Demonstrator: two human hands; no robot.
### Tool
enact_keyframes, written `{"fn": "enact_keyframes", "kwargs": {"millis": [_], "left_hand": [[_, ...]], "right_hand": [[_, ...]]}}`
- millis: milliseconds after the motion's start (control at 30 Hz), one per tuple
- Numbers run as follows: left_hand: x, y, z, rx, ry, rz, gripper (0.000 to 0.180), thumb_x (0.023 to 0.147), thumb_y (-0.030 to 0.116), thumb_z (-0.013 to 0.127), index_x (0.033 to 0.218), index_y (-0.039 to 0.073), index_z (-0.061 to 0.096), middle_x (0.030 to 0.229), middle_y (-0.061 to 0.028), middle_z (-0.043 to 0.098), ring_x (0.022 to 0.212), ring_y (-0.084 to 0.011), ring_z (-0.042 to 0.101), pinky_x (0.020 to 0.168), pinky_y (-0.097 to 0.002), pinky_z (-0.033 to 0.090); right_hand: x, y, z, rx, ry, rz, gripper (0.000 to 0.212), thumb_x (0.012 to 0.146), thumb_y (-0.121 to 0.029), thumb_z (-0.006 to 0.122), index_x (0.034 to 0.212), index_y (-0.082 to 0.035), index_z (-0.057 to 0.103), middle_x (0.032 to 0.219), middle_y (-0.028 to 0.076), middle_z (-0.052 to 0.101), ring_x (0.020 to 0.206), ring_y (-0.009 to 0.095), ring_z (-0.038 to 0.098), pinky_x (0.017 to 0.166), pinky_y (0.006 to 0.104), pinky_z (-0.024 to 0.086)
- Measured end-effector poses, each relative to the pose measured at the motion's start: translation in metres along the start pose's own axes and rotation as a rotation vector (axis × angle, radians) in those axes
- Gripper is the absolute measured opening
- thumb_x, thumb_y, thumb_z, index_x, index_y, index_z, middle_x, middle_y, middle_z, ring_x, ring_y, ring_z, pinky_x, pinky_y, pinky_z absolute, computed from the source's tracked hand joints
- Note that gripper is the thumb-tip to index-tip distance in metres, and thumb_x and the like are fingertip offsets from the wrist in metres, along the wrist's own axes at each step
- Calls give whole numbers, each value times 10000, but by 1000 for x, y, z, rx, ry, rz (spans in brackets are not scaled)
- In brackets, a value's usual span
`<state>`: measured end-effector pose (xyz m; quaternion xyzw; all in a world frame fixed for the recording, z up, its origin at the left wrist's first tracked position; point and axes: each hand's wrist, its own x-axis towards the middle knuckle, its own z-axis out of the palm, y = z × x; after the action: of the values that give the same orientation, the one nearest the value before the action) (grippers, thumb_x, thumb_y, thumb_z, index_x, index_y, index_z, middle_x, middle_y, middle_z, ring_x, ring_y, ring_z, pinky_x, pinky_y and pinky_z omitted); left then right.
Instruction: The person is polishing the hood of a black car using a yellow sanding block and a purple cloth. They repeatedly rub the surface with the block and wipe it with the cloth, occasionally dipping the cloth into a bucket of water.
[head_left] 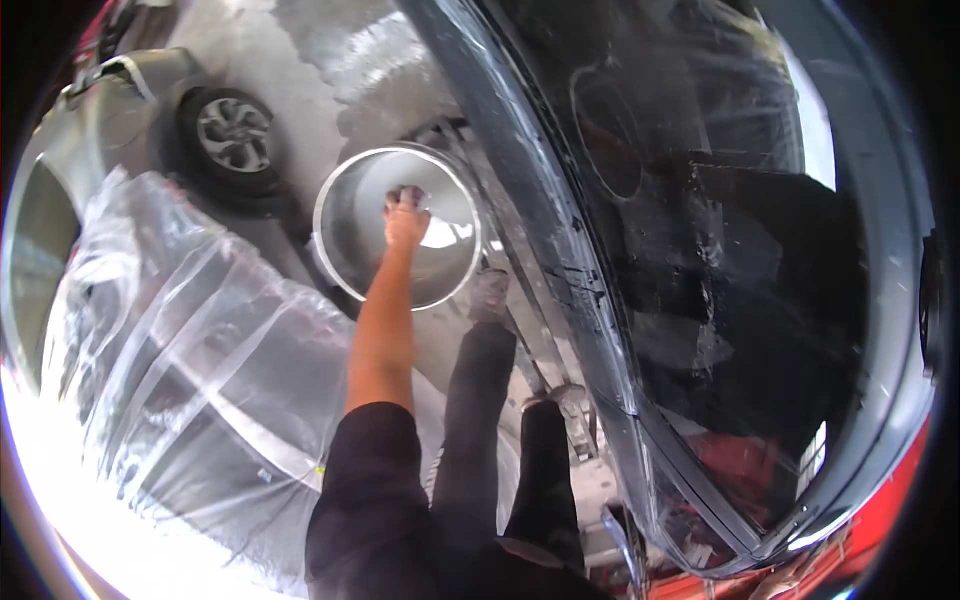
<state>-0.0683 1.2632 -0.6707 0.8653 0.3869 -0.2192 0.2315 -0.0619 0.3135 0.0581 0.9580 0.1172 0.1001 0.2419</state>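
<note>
My left hand (406, 217) reaches into a wide, round metal basin (318, 225) that stands on the floor, away from my body. Its fingers are curled together. Something small and dark may be at the fingertips, but blur keeps me from making it out. The inside of the basin is pale and shiny, with a bright reflection beside the hand; whether it holds liquid I cannot tell. The bare left forearm comes out of a short black sleeve (370, 450). My right hand is not seen.
A glossy dark car (740, 260) fills the right side. On the left, clear plastic sheeting (200, 350) drapes over another vehicle, near a car wheel (235, 135). My shoes (490, 295) stand close to the basin. The concrete floor (290, 60) has a dark wet-looking patch.
</note>
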Motion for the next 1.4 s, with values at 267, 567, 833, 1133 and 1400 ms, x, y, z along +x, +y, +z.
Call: {"fn": "enact_keyframes", "kwargs": {"millis": [267,567,833,1133,1400], "left_hand": [[24,-66,111,305,-448,-16,386,940,229,662,1300,110,740,1395,-214,708,1297,-428,676,1070,-508,572],[-112,-44,9,20,-219,43,225,1018,331,660,1043,168,813,1118,-192,781,1084,-427,743,948,-548,588],[-173,-32,-133,-85,-262,-124,433,954,576,730,1157,203,817,1121,-169,810,1130,-405,755,991,-517,593],[-227,12,-237,-289,63,-110,539,901,639,757,1060,129,832,1039,-164,819,1085,-397,772,981,-506,600],[-267,69,-268,-594,49,13,459,930,539,796,1054,96,815,1040,-169,820,1011,-352,789,894,-456,596]], "right_hand": [[37,-23,-22,-16,-80,25,536,1160,-244,492,1685,-143,450,1623,295,511,1289,441,631,987,510,502],[-3,-46,26,12,-1,171,538,1156,-243,506,1682,-143,455,1599,307,528,1249,447,640,984,509,504],[-13,-73,64,82,115,454,540,1153,-242,518,1680,-143,459,1577,317,543,1212,453,648,981,508,505],[-2,-91,68,67,173,601,622,1085,-313,642,1671,-179,483,1287,307,671,1002,471,677,887,536,533],[8,-103,47,139,92,691,606,1090,-306,618,1669,-199,474,1187,277,652,962,458,662,834,574,521]]}}
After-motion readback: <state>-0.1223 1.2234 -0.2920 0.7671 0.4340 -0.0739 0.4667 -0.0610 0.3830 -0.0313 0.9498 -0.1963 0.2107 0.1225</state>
